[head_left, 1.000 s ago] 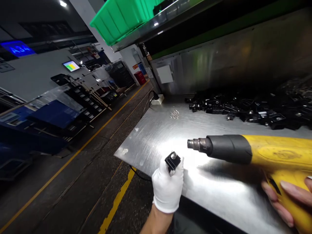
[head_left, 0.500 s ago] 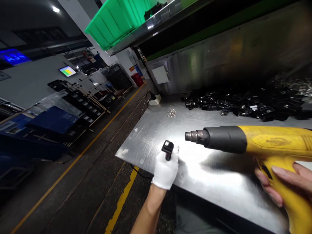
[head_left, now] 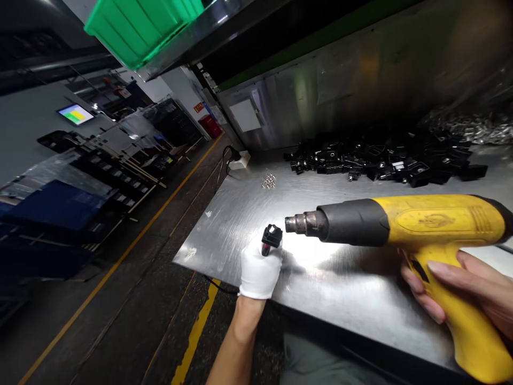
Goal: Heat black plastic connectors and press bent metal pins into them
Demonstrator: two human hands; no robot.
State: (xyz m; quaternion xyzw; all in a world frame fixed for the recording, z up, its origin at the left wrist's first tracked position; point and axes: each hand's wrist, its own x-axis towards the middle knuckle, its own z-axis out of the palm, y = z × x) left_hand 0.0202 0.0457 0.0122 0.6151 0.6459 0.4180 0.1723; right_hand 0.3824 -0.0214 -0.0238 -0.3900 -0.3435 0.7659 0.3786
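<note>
My left hand (head_left: 260, 271), in a white glove, is closed on a small black part (head_left: 272, 235) with a shiny metal piece on its top, above the near left of the metal table (head_left: 224, 235). Bare and wrapped round the handle, my right hand (head_left: 460, 289) holds a yellow heat gun (head_left: 441, 219) with a dark barrel. Its stepped metal nozzle points left and sits close beside the black part, with a narrow gap between them.
Black parts (head_left: 377, 160) lie heaped along the back of the table, with loose metal pieces (head_left: 476, 128) at the far right. Small metal pieces (head_left: 268, 181) and a white power strip (head_left: 240, 160) are at the back left. A green bin (head_left: 144, 32) stands overhead.
The heat gun's nozzle has come closer to the black part, and the part has tilted a little in my left hand. The whole view has shifted, with the table appearing further left.
</note>
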